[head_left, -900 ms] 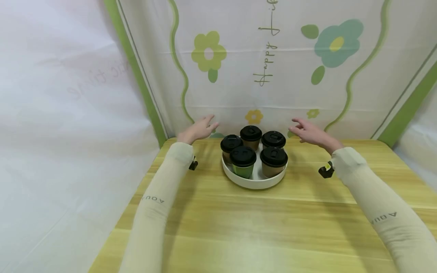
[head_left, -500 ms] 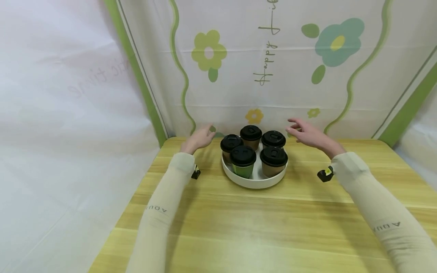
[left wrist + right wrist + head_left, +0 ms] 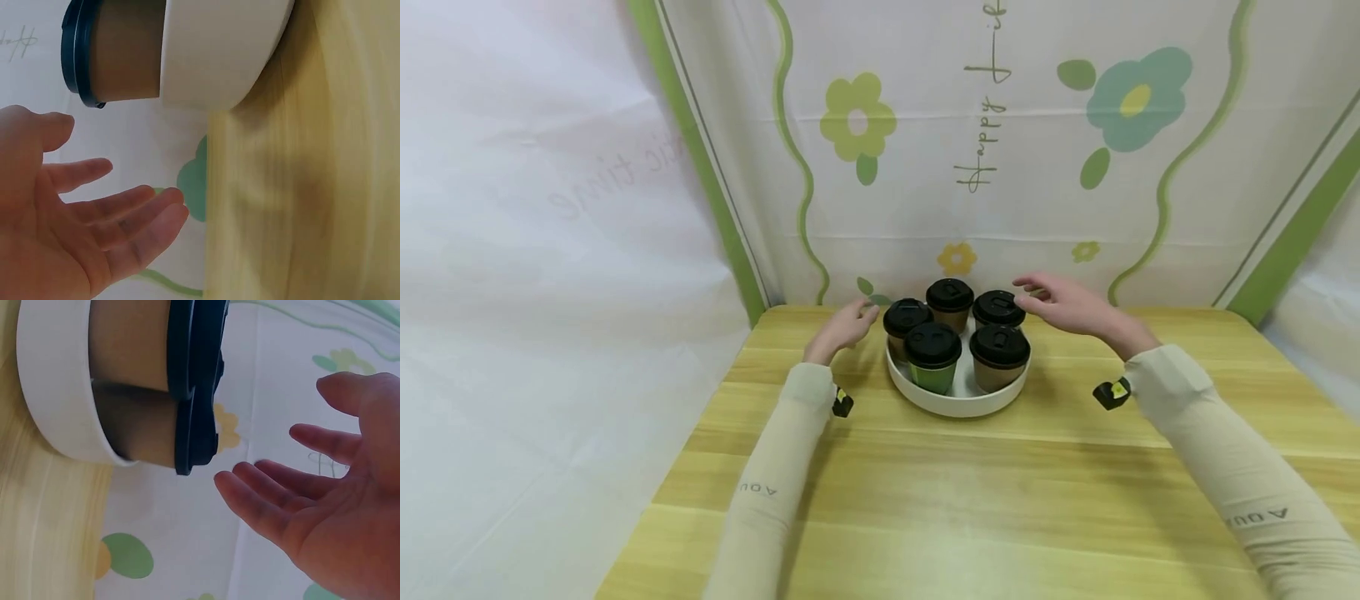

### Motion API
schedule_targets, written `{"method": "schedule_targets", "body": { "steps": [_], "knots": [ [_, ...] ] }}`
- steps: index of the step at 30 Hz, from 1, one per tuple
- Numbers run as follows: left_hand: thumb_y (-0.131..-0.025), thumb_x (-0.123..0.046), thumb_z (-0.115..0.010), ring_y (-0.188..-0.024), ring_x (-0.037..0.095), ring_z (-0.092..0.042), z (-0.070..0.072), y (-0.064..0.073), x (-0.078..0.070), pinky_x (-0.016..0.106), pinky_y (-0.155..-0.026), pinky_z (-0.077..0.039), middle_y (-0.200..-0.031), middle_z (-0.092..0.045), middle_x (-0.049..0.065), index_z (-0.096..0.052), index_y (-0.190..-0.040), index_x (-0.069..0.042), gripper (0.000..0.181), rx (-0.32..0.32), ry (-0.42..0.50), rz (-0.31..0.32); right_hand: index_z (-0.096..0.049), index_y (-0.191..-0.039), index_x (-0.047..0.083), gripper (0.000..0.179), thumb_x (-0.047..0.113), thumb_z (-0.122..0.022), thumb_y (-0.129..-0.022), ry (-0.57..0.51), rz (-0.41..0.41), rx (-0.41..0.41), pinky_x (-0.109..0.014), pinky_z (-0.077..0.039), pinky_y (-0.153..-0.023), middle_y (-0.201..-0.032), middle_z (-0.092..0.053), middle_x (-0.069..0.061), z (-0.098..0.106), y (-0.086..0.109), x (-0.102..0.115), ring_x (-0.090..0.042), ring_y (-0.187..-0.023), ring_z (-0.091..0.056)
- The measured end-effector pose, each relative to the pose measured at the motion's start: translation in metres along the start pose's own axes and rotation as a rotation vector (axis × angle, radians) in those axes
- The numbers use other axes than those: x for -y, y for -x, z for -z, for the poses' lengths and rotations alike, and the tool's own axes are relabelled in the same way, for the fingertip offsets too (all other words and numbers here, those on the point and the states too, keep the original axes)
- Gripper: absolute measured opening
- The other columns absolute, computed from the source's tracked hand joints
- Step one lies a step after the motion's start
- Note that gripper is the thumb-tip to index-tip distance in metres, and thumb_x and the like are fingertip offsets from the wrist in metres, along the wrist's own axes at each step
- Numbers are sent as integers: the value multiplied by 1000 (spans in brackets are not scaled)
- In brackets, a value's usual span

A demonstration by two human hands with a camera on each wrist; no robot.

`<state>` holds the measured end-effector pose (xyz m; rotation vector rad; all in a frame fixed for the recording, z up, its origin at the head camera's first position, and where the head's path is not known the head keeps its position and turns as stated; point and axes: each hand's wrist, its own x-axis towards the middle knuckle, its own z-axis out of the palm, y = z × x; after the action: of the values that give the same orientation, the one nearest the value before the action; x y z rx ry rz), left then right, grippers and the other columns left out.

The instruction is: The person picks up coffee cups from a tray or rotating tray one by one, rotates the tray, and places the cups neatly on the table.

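Note:
Several paper coffee cups with black lids stand upright in a round white tray on the table. The front left one is a green cup; the front right one is a brown cup. My left hand hovers just left of the tray, nearest the left brown cup, fingers spread and slightly bent, holding nothing. On the other side my right hand is raised, its fingertips near the lid of the back right cup. A gap shows between fingers and cups in both wrist views.
The tray sits toward the far end of a wooden table. Right behind the table's back edge hangs a white curtain printed with flowers. Another white sheet hangs along the left side.
Both hands have come down and drawn closer to the tray, the left from the left and the right from the right. Tray and cups stay in place.

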<state>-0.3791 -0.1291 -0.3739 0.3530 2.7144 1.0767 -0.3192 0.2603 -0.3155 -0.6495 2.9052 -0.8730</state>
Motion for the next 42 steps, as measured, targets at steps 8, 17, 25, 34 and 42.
{"method": "schedule_targets", "body": {
  "steps": [8, 17, 25, 34, 42],
  "knots": [
    [-104, -50, -35, -130, 42, -49, -18, 2, 9, 56, -99, -49, -153, -39, 13, -35, -151, -14, 59, 9, 279, 85, -41, -146, 4, 58, 42, -49, -102, 58, 32, 35, -56, -48, -95, -135, -54, -26, -8, 5, 13, -40, -119, -57],
    [-103, -53, -35, -127, 40, -53, -31, 4, 15, 50, -101, -49, -148, -45, 22, -28, -154, -12, 66, 22, 362, 153, -46, -142, 3, 56, 39, -54, -100, 173, 101, 35, -53, -48, -95, -133, -57, -22, -18, 6, 25, -37, -118, -57],
    [-105, -44, -39, -124, 42, -55, -43, 6, 17, 49, -85, -58, -143, -46, 26, -32, -151, -7, 59, 46, 509, 172, -52, -139, 4, 52, 37, -57, -99, 278, 165, 21, -50, -50, -86, -129, -58, -22, -30, 7, 33, -30, -97, -62],
    [-105, -38, -42, -110, 36, -62, -52, 3, 20, 46, -78, -60, -132, -54, 22, -41, -146, -6, 52, 32, 542, 213, -55, -136, 4, 50, 36, -59, -97, 268, 192, 21, -51, -48, -97, -131, -59, -19, -42, 7, 34, -34, -116, -58],
    [-106, -35, -39, -101, 30, -65, -59, 3, 17, 40, -72, -61, -132, -55, 25, -40, -147, -2, 52, 48, 614, 240, -61, -129, 6, 42, 33, -61, -96, 283, 216, -4, -52, -46, -98, -127, -60, -17, -48, 8, 34, -35, -117, -56]
  ]
}}
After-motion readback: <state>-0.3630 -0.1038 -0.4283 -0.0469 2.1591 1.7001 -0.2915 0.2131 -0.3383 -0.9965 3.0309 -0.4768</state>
